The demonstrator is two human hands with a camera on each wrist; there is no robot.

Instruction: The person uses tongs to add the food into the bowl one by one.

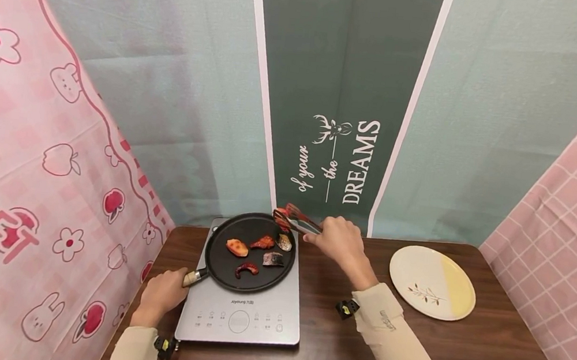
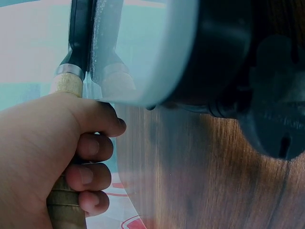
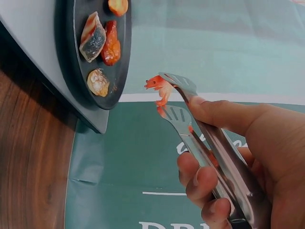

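My left hand (image 1: 162, 294) grips the wooden handle (image 2: 66, 205) of a black frying pan (image 1: 258, 281), fingers curled round it. In my right hand (image 1: 341, 244) are metal tongs (image 3: 224, 162), held over the pan's far right edge. An orange-red shrimp (image 3: 163, 89) sits between the slotted tips of the tongs. Lying in the pan are a yellow-orange oval piece (image 1: 237, 247), a reddish-brown chicken drumstick (image 1: 263, 242), a rounded browned piece (image 1: 284, 242), a chunk of dark-skinned fish (image 1: 273, 258) and a curled dark-red tentacle (image 1: 247, 269).
Under the pan is a silver induction cooker (image 1: 222, 330) on a brown wooden table (image 1: 324, 346). A white and yellow plate (image 1: 415, 267) with a leaf print lies at the right. Printed cloth (image 1: 212, 109) walls stand behind and on both sides.
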